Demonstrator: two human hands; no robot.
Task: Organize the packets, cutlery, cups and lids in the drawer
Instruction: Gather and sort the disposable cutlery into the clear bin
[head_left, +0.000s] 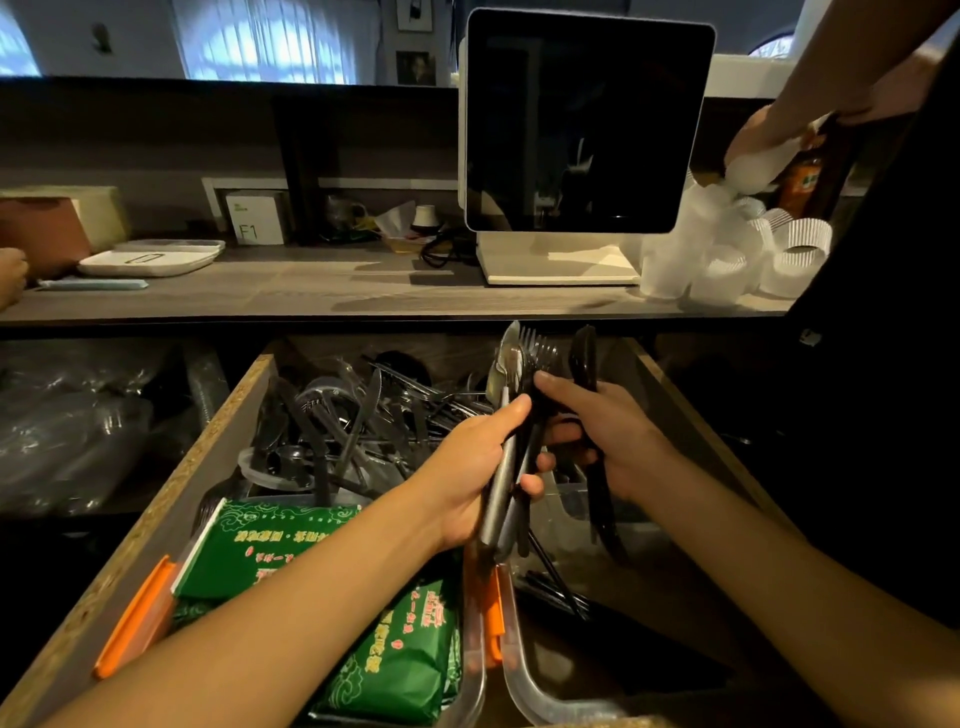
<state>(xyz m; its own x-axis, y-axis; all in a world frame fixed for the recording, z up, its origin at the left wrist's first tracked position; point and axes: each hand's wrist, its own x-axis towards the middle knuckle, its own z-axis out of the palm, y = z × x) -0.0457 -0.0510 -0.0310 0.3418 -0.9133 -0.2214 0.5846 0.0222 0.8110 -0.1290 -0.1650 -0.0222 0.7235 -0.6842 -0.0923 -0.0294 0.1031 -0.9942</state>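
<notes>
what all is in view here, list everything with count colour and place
drawer: one, brown chipboard, open below the counter
loose cutlery: many, black and silver, heaped at the drawer's back
green packets: several, in a clear tub, drawer front
held cutlery: a bundle, silver and black, above the drawer
screen: one, black on a white stand, counter
cups: several, translucent white, counter right
white tray: one, counter left
left hand: grip around the bundle
right hand: grip on black pieces
</notes>
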